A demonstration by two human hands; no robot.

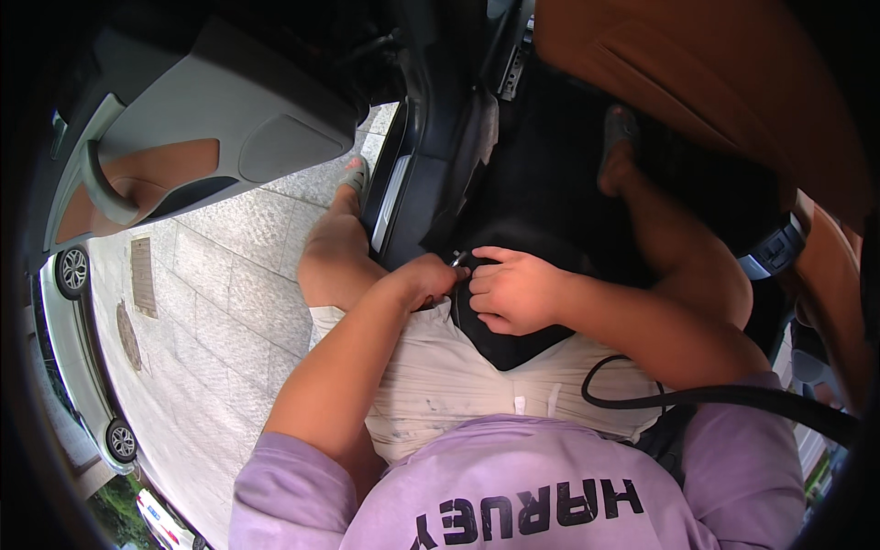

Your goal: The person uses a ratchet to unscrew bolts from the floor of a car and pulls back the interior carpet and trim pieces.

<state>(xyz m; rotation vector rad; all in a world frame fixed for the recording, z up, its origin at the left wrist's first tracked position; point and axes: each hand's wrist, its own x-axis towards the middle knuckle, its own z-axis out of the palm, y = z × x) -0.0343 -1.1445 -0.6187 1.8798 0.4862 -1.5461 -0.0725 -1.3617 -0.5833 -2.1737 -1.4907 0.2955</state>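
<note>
I sit in an open car doorway with a black, flexible-looking piece [513, 349] across my lap between my thighs. My left hand [423, 278] is closed at its left edge. A small shiny metal end [457, 259] shows by its fingertips; the rest of that object is hidden in the grip. Right beside it, my right hand [516, 291] lies over the black piece, fingers curled onto it and the index finger stretched toward the metal end. The two hands nearly touch. My right thumb tip is hard to make out.
A grey and brown car door [211, 137] stands open at the left, above pale paving [229, 266]. The door sill [390, 206] runs beside my left leg. A brown seat [697, 73] is at the far right. A black cable [715, 395] loops over my right thigh.
</note>
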